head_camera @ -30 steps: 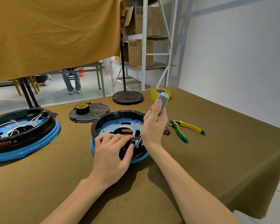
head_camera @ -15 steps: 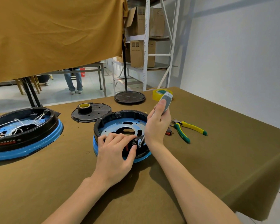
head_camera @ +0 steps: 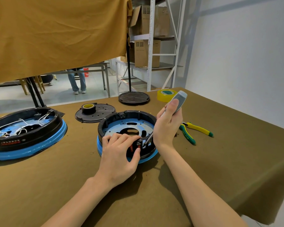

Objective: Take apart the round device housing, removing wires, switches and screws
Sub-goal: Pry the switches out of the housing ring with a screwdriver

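A round black and blue housing [head_camera: 126,123] lies on the table in front of me. My left hand [head_camera: 120,154] grips its near rim, fingers curled over the edge and thumb pressing beside a red switch [head_camera: 138,145] in the rim. My right hand [head_camera: 167,126] holds a grey-handled screwdriver [head_camera: 179,100] tilted down, its metal tip at the rim right of the switch. The tip's contact point is partly hidden by my hand.
A second, larger housing [head_camera: 28,130] with white wires lies at the left. A black perforated cover [head_camera: 97,112] with a tape roll, a black disc [head_camera: 134,97], yellow tape [head_camera: 165,95] and green-yellow pliers [head_camera: 193,131] lie around. A person stands beyond the table.
Both hands stay on the housing; the view has shifted slightly. The screwdriver handle has tilted a little to the right.
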Action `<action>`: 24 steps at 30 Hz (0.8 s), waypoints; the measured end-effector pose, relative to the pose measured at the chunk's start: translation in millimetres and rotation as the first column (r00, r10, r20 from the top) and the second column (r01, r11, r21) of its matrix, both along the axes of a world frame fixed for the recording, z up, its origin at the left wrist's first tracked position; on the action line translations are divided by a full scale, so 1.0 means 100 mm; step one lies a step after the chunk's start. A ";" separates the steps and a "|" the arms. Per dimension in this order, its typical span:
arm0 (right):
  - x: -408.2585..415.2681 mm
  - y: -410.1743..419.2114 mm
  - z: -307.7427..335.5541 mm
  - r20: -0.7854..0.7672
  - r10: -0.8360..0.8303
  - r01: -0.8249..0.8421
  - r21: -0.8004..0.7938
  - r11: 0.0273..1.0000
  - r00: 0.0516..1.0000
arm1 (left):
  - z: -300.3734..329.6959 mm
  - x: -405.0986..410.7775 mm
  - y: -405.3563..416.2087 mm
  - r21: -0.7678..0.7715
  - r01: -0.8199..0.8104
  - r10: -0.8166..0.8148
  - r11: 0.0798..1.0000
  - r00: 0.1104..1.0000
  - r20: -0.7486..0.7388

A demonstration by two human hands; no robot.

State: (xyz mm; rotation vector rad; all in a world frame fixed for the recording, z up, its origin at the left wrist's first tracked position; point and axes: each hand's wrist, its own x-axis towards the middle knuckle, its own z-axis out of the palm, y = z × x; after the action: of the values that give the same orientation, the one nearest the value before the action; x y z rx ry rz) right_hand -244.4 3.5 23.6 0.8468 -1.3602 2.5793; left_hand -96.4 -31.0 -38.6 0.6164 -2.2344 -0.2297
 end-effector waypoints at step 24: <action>-0.01 0.00 0.06 0.100 0.026 -0.021 -0.055 0.998 0.995 | 0.00 0.01 -0.01 0.001 0.005 -0.005 1.000 1.000 0.007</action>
State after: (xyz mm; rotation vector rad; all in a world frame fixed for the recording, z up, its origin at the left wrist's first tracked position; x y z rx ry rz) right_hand -245.6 3.4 29.5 0.7379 -1.3062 2.6976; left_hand -95.8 -31.7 -39.1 0.6138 -2.2430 -0.2317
